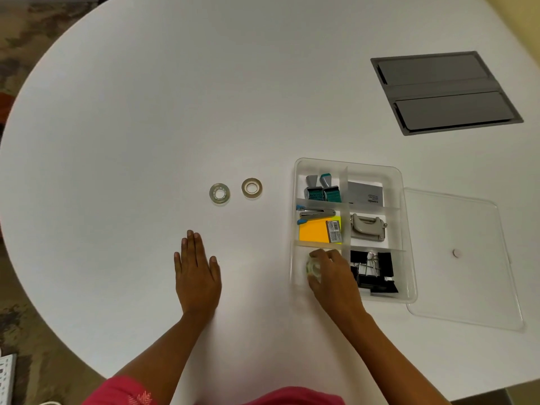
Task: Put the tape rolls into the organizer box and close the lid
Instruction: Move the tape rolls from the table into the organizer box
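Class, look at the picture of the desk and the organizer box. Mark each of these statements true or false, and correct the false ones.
1. The right hand holds a tape roll in the organizer box. True.
2. The lid is on the box. False: it lies on the table beside the box.
3. Two tape rolls lie on the table. True.
4. The left hand grips a roll. False: it rests flat and empty on the table.

Bare forearms, and a pink top (125, 391) with a small white patterned mark (141, 399).
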Available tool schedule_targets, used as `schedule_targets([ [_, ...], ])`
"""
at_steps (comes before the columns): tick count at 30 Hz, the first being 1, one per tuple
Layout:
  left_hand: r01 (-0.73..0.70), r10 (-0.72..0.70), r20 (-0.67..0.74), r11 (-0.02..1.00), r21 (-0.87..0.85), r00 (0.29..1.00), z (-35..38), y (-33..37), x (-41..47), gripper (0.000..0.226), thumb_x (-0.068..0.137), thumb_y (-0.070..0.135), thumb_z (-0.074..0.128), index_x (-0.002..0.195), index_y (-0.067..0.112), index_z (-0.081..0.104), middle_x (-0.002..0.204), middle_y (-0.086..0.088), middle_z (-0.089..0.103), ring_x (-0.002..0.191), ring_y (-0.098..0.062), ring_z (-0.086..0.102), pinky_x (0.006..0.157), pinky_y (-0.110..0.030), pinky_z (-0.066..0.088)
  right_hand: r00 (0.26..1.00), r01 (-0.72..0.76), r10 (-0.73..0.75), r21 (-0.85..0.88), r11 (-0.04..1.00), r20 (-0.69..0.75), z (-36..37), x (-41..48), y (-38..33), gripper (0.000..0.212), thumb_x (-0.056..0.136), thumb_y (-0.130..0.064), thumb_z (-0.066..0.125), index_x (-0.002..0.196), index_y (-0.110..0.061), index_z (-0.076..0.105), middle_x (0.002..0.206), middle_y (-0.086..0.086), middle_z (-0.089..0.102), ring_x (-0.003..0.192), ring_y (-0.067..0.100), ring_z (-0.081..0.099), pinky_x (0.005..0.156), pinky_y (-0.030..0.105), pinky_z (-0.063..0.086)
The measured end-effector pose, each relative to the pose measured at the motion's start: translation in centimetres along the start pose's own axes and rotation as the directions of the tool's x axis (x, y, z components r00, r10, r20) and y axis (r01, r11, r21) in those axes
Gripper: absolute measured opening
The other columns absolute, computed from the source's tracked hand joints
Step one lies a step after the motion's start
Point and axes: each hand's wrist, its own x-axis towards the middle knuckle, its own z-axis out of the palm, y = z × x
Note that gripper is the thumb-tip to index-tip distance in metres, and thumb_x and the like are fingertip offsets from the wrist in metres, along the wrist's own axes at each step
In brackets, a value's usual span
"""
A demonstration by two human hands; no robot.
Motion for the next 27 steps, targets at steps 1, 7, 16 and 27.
schedule_targets([
  [1,0.001,-0.001,0.002,1.000,0.002,1.000,0.0,0.0,0.0,0.060,0.096,0.030,0.023,0.151,0.009,0.012,0.160,-0.008,0.015,0.149,-0.022,0.014,0.122,-0.041,0.013,1.000,-0.002,0.003,-0.009,1.000,0.019,0.4,0.0,0.0,0.043,0.079,-0.010,0.068,0.120,-0.011,0.055,0.119,0.014,0.055,0.105,0.031,0.052,0.076,0.037,0.051],
  [7,0.000,0.000,0.005,1.000,0.005,1.000,0.0,-0.1,0.0,0.060,0.096,0.031,0.023,0.151,0.009,0.011,0.160,-0.008,0.014,0.149,-0.021,0.013,0.122,-0.040,0.012,0.999,-0.051,0.050,-0.069,0.996,-0.012,0.9,0.6,-0.7,0.045,0.081,-0.013,0.068,0.123,-0.009,0.054,0.122,0.013,0.054,0.109,0.029,0.052,0.078,0.037,0.053],
  [16,0.009,-0.009,-0.009,1.000,0.008,1.000,-0.1,0.1,0.0,0.061,0.095,0.029,0.027,0.150,0.009,0.014,0.160,-0.008,0.016,0.149,-0.021,0.013,0.122,-0.040,0.012,0.944,0.241,-0.239,-0.020,0.970,-0.228,-1.7,6.2,-6.8,0.034,0.071,0.006,0.069,0.102,-0.006,0.062,0.103,0.018,0.060,0.084,0.029,0.061,0.058,0.029,0.051],
  [27,0.029,-0.029,0.014,0.999,0.024,0.999,0.0,0.2,0.2,0.064,0.093,0.031,0.025,0.151,0.011,0.008,0.161,-0.006,0.011,0.150,-0.019,0.009,0.123,-0.038,0.009,0.942,0.333,-0.322,-0.128,0.934,0.096,2.7,16.4,-11.8,0.062,0.089,-0.003,0.046,0.146,-0.016,0.023,0.155,0.017,0.013,0.138,0.034,0.018,0.101,0.042,0.036],
])
